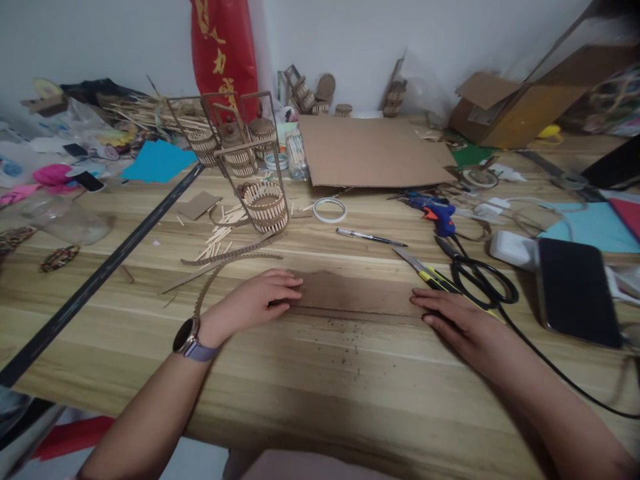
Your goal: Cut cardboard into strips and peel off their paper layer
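Observation:
A narrow brown cardboard strip (pixel 355 293) lies crosswise at the near middle of the table. My left hand (pixel 260 298) holds its left end, fingers over the top and thumb by the near edge. At the other end, my right hand (pixel 457 323) has it in a similar hold, with the fingertips on the cardboard. Close beyond my right fingers are a yellow-and-black utility knife (pixel 440 280) and black-handled scissors (pixel 483 280). A thin corrugated strip (pixel 205 287) curves beside my left wrist. Small dark crumbs (pixel 345 347) are scattered nearer to me.
Several small stick baskets (pixel 267 207) stand at back left, near loose sticks (pixel 220 233). A pen (pixel 371 237), a tape roll (pixel 329 210) and a blue glue gun (pixel 440 215) lie beyond the strip. A large cardboard sheet (pixel 375 153) is behind; a phone (pixel 577 290) lies right.

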